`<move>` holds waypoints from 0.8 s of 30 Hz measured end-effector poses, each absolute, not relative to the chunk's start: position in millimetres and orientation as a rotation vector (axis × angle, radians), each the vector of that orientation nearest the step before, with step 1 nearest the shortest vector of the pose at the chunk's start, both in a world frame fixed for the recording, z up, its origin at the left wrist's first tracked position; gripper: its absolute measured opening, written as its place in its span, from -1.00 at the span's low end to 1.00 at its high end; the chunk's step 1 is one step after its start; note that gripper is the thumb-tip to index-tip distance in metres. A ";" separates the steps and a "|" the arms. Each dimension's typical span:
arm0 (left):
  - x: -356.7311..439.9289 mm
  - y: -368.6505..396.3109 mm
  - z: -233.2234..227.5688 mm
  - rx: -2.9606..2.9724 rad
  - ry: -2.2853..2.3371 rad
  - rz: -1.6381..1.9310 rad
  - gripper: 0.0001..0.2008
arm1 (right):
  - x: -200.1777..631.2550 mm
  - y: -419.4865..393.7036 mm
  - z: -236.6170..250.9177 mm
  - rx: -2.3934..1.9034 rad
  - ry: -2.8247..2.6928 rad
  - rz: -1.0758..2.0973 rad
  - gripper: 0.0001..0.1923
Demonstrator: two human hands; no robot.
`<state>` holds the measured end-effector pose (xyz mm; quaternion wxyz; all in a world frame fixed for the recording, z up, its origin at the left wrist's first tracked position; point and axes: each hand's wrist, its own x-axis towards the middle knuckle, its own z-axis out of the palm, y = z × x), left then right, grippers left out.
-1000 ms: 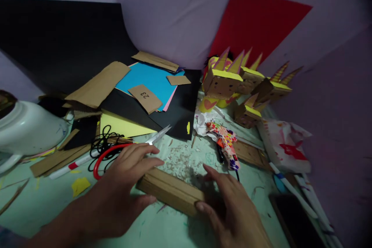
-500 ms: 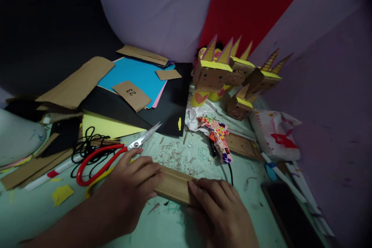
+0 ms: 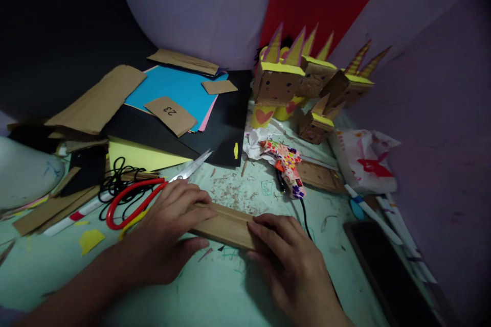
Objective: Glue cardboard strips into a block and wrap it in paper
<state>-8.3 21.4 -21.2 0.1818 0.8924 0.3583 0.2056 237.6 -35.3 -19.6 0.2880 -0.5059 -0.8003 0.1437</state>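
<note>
A long folded cardboard strip [image 3: 226, 225] lies flat on the pale green table [image 3: 215, 296]. My left hand [image 3: 169, 235] presses down on its left end, fingers spread over the top and thumb against the near edge. My right hand [image 3: 291, 260] covers its right end, fingers curled over it. Red-handled scissors [image 3: 146, 196] lie just left of my left hand, blades pointing up and right.
A patterned glue gun [image 3: 286, 166] lies beyond the strip. Cardboard figures with yellow tops and spikes [image 3: 299, 82] stand at the back. Blue, black and yellow paper sheets [image 3: 172, 112] and cardboard scraps pile up at the left. A dark phone [image 3: 383, 271] and pens [image 3: 383, 214] lie at the right.
My hands closed in over both ends of the cardboard strip and now press it flat. The view shifted slightly.
</note>
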 end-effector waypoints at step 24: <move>-39.0 23.4 -19.8 2.571 1.553 0.424 -0.70 | 241.8 -33.5 -23.4 -1.351 -2.171 0.366 -0.70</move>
